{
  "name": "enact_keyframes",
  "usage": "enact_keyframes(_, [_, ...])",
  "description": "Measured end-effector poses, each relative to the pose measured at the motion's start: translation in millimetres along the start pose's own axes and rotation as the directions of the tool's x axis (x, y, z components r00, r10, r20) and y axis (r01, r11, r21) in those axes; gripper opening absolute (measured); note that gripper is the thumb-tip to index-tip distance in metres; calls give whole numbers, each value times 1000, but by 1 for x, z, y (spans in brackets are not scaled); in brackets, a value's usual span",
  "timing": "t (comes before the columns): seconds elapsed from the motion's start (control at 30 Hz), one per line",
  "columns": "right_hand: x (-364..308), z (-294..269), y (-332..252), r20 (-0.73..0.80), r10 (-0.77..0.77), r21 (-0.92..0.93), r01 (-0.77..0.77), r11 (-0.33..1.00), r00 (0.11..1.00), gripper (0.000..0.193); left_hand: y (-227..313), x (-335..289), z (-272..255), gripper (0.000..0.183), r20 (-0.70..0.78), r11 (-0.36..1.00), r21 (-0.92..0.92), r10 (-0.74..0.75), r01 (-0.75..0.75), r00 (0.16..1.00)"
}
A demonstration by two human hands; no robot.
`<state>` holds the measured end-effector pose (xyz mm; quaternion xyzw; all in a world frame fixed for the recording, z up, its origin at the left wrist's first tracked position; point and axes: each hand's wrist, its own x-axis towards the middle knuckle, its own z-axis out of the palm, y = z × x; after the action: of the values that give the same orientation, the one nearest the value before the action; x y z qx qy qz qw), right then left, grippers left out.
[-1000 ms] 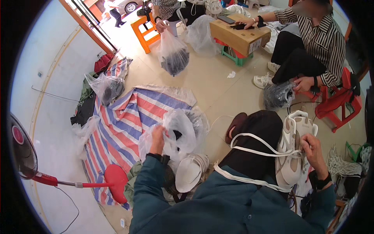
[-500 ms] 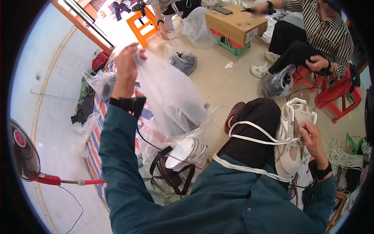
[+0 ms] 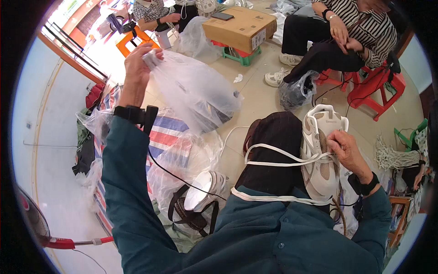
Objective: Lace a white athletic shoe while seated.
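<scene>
My left hand (image 3: pixel 137 64) is raised at the left, its fingers closed on the gathered top of a translucent plastic bag (image 3: pixel 191 89). The bag hangs puffed out toward the right, with something dark low down in it. A white and beige sneaker (image 3: pixel 315 180) lies along my thigh, tongue end pointing away. My right hand (image 3: pixel 345 153) rests at its eyelets, finger and thumb pinching the white shoelace (image 3: pixel 273 163). Long loops of the lace stretch left across my dark trouser leg (image 3: pixel 273 132). Exactly how the fingertips hold the lace is partly hidden.
Left of my legs sit another pale shoe (image 3: pixel 207 187) and a black strapped bag (image 3: pixel 194 219). A striped sheet (image 3: pixel 166 137) covers the floor there. A fan (image 3: pixel 34 219) stands far left. Ahead are a cardboard box (image 3: pixel 239 28), two seated people and a red stool (image 3: pixel 376 91).
My view has shifted, so the scene sits lower and farther left. The plastic bag has swung up and outward from my left hand. My right hand stays at the sneaker's laces.
</scene>
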<state>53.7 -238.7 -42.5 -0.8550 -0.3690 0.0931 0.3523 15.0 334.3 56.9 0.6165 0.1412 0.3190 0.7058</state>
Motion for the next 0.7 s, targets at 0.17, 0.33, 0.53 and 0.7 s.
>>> enact_keyframes(0.17, [1,0,-1,19,46,17,-46,999,999,13,-30,37,37,28,11,997,11,-75,75,997])
enact_keyframes(0.33, [2,-1,-4,15,39,-15,-39,999,999,12,-46,84,60,30,-28,993,79,-85,87,996])
enact_keyframes(0.53, [5,-2,-10,17,31,-58,-30,998,999,14,-53,117,80,17,132,997,-39,-58,63,990])
enact_keyframes(0.7, [6,-2,-10,20,55,-50,-54,997,998,15,-57,131,86,27,134,989,141,-72,52,988])
